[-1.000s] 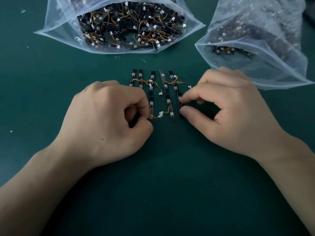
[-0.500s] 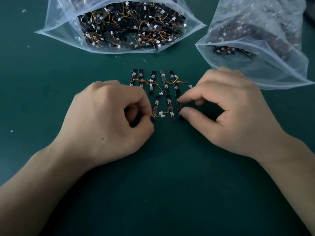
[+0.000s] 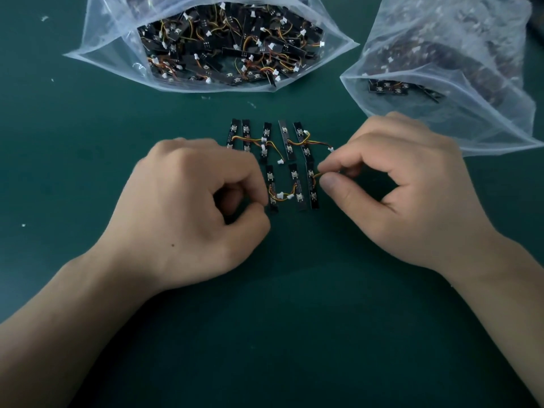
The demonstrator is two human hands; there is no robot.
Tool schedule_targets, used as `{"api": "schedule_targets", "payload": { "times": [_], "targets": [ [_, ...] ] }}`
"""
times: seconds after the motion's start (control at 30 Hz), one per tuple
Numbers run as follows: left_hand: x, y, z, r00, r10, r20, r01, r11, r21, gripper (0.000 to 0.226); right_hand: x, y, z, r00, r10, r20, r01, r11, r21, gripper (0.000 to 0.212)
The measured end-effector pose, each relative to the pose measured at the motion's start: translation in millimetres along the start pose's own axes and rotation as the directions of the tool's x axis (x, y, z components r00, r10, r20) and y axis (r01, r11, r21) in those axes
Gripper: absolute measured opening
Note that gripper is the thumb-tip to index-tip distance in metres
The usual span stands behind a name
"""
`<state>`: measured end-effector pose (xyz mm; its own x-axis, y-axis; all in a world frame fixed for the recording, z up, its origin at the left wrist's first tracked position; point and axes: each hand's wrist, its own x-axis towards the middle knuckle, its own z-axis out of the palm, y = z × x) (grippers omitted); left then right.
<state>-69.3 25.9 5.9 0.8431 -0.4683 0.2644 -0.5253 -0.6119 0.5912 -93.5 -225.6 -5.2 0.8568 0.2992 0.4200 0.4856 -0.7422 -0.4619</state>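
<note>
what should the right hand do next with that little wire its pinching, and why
Probably ease the orange wire down beside its strip and let go. The right hand pinches that wire between thumb and forefinger, and the strip already lies in line with the two other strips of the near row, so only the loose lead looks unsettled.

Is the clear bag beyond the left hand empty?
No, the clear bag is filled with a heap of small black strips with orange wires and white plugs.
</note>
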Motion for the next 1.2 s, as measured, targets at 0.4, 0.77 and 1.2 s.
{"api": "schedule_targets", "payload": {
  "times": [0.4,0.77,1.2],
  "targets": [
    [42,-16,2,0.907,-0.136,-0.399,0.194,0.975,0.106,0.018,1,-5,5,0.999,-0.033,-0.017,0.033,0.999,0.004,0.008],
    [69,-41,3,0.929,-0.201,-0.310,0.282,0.928,0.245,0.038,1,-7,5,0.999,-0.016,-0.035,0.016,1.000,-0.001,0.008],
    [65,-46,-1,0.948,-0.145,-0.284,0.236,0.918,0.319,0.023,0,-7,4,0.999,-0.011,-0.037,0.011,1.000,0.001,0.008]
  ]
}}
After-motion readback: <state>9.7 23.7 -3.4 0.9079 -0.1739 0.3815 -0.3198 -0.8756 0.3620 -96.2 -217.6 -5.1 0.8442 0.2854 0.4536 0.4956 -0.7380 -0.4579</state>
